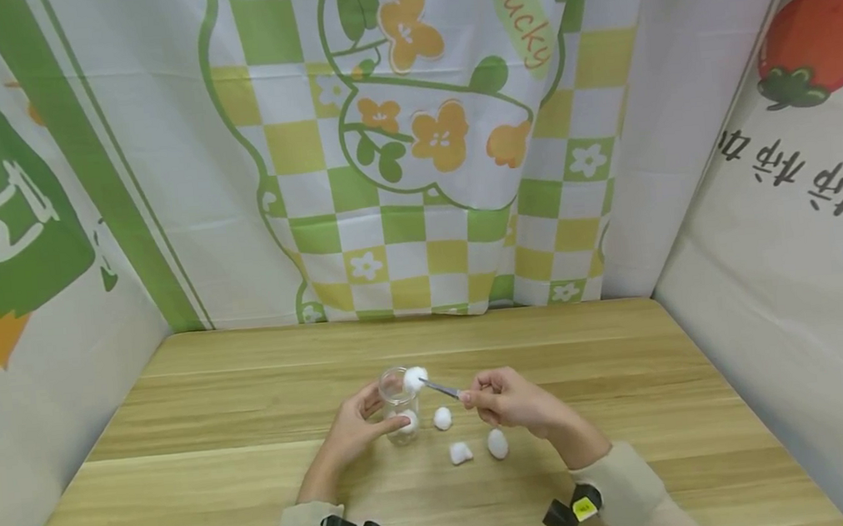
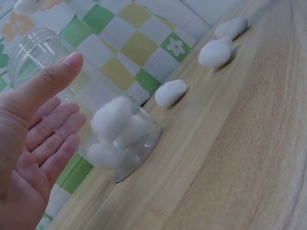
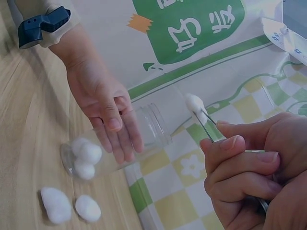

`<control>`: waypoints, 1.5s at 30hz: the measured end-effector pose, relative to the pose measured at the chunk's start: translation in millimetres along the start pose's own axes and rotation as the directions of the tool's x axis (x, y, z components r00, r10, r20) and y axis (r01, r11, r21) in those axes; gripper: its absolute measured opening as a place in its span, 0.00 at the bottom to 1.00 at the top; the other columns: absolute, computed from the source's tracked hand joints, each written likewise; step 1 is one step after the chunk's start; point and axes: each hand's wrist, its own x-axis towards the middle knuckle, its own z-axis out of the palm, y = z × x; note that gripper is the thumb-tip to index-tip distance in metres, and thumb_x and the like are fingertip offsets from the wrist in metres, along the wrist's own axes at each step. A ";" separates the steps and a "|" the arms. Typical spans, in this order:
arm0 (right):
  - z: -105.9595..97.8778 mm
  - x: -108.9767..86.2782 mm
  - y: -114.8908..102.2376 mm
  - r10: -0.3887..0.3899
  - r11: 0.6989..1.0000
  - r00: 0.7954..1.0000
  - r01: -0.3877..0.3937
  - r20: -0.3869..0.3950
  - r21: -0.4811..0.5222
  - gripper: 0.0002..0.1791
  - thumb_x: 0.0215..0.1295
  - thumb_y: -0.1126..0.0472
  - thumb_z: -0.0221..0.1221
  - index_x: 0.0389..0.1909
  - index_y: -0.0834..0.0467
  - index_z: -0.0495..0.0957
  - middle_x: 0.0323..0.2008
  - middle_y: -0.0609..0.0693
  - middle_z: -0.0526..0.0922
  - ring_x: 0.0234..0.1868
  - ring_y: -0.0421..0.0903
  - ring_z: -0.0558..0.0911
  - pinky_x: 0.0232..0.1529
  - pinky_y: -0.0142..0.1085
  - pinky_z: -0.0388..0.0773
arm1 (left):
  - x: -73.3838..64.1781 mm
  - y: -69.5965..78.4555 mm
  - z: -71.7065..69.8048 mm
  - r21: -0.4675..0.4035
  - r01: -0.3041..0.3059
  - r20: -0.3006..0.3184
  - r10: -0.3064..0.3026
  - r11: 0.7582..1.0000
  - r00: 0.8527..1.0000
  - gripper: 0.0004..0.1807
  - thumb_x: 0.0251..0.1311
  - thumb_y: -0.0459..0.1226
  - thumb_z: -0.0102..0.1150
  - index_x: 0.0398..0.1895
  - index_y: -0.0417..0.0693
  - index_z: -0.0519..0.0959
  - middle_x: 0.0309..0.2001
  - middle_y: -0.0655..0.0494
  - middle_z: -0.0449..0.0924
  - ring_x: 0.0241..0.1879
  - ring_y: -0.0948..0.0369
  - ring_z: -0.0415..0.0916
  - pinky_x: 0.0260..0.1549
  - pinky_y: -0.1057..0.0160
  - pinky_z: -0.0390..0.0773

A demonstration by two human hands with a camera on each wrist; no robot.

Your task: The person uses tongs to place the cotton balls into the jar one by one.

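Observation:
My left hand (image 1: 355, 427) holds a clear plastic jar (image 2: 88, 81) upright on the table, its thumb on the near side and its fingers behind. Several white cotton balls (image 2: 112, 117) lie at the bottom of the jar. In my right hand (image 1: 515, 403) is a pair of metal tweezers (image 1: 443, 390), gripped between thumb and fingers. A cotton ball (image 3: 194, 103) is pinched at the tweezers' tips, just beside the jar's open mouth in the head view. Beyond the jar's mouth, the right wrist view shows this ball apart from the rim.
Three loose cotton balls lie on the wooden table (image 1: 222, 481) right of the jar: one (image 1: 443, 418) close by, one (image 1: 460, 453) nearer me, another (image 1: 497, 443) below my right hand. A patterned curtain (image 1: 434, 237) hangs behind the table, with printed cloth at both sides.

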 end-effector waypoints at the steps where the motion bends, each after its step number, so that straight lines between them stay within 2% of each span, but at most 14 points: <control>1: 0.2 0.8 -0.4 -0.003 1.000 1.000 0.003 -0.002 -0.003 0.12 0.71 0.60 0.52 0.27 0.60 0.71 0.13 0.41 0.66 0.14 0.34 0.58 0.15 0.23 0.54 | -0.1 0.0 -0.2 0.002 -0.001 0.001 0.001 1.000 1.000 0.37 0.52 0.39 0.70 0.66 0.43 0.68 0.66 0.42 0.72 0.68 0.42 0.66 0.71 0.45 0.66; 6: 1.1 6.1 -1.8 -0.017 1.000 1.000 0.017 -0.007 -0.007 0.12 0.71 0.61 0.53 0.29 0.63 0.72 0.12 0.41 0.66 0.14 0.34 0.58 0.15 0.23 0.54 | -0.7 0.8 -0.4 0.004 0.000 0.002 0.000 1.000 1.000 0.36 0.52 0.39 0.70 0.66 0.45 0.68 0.65 0.43 0.73 0.68 0.42 0.66 0.71 0.45 0.66; 16: 1.9 11.0 -4.4 -0.007 1.000 1.000 0.007 -0.012 -0.007 0.12 0.71 0.60 0.53 0.27 0.60 0.71 0.13 0.42 0.66 0.14 0.35 0.57 0.15 0.23 0.53 | -0.5 0.6 -0.4 0.012 -0.018 0.003 0.018 1.000 1.000 0.34 0.53 0.39 0.70 0.64 0.45 0.71 0.64 0.44 0.75 0.67 0.43 0.68 0.70 0.45 0.67; 45: 9.8 23.8 5.4 0.040 0.999 0.999 -0.040 -0.034 -0.011 0.11 0.70 0.61 0.53 0.27 0.61 0.72 0.13 0.43 0.67 0.14 0.35 0.58 0.15 0.23 0.53 | -0.4 0.0 1.9 0.014 0.039 -0.034 -0.039 0.999 0.999 0.40 0.50 0.39 0.72 0.68 0.42 0.66 0.68 0.41 0.68 0.67 0.41 0.67 0.69 0.47 0.68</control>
